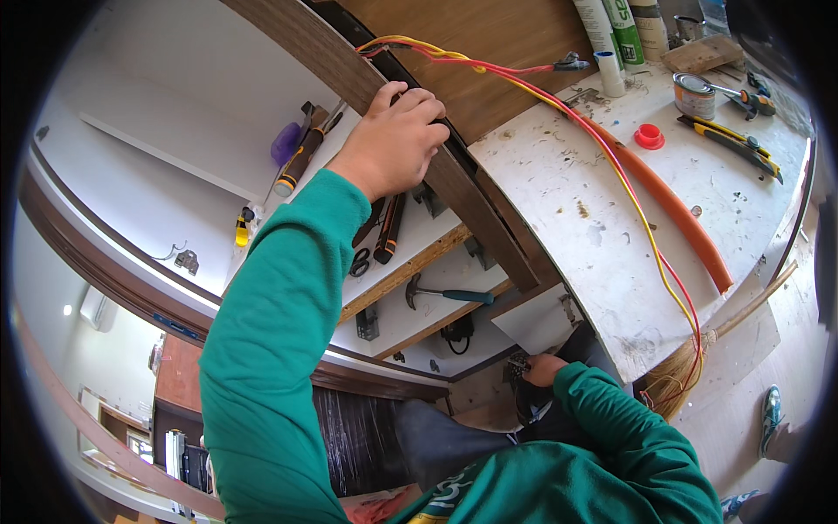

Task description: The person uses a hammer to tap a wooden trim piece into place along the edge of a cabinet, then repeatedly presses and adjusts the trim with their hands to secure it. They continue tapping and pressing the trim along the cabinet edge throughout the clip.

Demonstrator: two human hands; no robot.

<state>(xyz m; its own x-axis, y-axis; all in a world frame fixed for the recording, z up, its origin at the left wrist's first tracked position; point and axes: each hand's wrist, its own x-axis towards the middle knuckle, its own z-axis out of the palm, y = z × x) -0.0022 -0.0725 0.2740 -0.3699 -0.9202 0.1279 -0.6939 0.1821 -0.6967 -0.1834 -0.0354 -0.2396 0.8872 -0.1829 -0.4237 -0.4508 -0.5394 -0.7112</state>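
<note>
My left hand (393,140) is closed over the edge of a long brown wooden board (476,205), which runs slantwise in front of the white cabinet. Low by my lap, my right hand (543,369) is closed around a small dark object that I cannot make out. Below the board, a claw hammer (447,293) with a teal handle lies on a cabinet shelf. A pair of scissors (359,263) and a black-and-orange tool (389,229) rest on the shelf above it. Red and yellow wires (524,83) pass just beyond my left hand.
On the right, a stained white worktop (602,288) carries an orange flexible tube (672,205), a red cap (649,136), a small tin (694,94), a yellow-and-black utility knife (733,144) and several upright tubes (624,31). A straw broom (672,380) leans beside it. Another person's shoe (770,421) shows at far right.
</note>
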